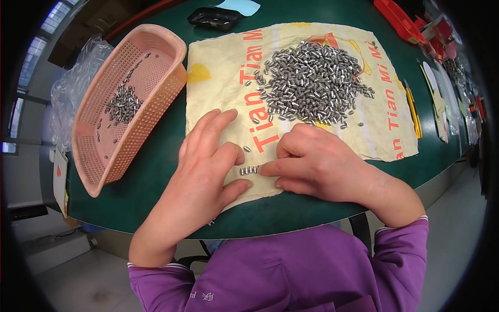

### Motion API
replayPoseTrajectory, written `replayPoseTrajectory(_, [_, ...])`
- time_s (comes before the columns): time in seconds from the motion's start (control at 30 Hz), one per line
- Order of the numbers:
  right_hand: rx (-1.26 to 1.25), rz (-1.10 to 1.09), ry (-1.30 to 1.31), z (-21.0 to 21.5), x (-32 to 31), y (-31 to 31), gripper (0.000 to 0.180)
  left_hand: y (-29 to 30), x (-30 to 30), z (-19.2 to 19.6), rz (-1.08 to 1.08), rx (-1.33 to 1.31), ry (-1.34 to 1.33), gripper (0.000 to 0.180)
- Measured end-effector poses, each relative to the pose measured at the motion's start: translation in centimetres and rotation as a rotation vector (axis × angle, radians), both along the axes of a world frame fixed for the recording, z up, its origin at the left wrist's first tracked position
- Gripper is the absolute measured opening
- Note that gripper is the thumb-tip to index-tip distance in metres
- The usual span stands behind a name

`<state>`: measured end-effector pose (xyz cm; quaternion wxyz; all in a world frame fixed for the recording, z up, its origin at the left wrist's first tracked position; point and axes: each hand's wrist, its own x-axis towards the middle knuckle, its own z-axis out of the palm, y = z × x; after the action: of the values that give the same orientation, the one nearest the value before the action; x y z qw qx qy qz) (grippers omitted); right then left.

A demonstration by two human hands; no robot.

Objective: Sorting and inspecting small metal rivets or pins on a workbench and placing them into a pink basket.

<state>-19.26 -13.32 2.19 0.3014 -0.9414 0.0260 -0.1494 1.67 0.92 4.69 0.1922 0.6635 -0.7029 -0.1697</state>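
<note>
A short row of small silver metal parts (248,170), barrel-shaped, lies side by side near the cloth's front edge. My left hand (202,161) is at the row's left end, thumb and index finger parted around it with a gap, gripping nothing. From the other side my right hand (319,166) has its fingers curled in, the index fingertip over the row's right end and the thumb just below; its fingers cover how far the row runs. One loose metal part (247,148) lies just above the row. Beyond my hands, a large heap of the same parts (314,80) is spread on the cloth.
The printed yellowish cloth (218,57) covers part of the green table (234,223). At left stands a pink perforated basket (150,99) with more metal parts inside. A black tray (213,18), a red bin (399,22) and yellow tools (413,112) sit toward the edges.
</note>
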Motion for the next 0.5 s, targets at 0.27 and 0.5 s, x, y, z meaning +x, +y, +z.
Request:
replayPoseTrajectory(0.27, [-0.076, -0.087, -0.097, 1.2, -0.8, -1.6, 0.014, -0.2, -0.1, -0.4, -0.02, -0.038, 0.043, 0.049])
replayPoseTrajectory(0.5, [-0.087, -0.018, -0.04, 1.8, -1.5, -2.7, 0.01, -0.4, 0.0, -0.8, -0.066, -0.069, 0.075, 0.046])
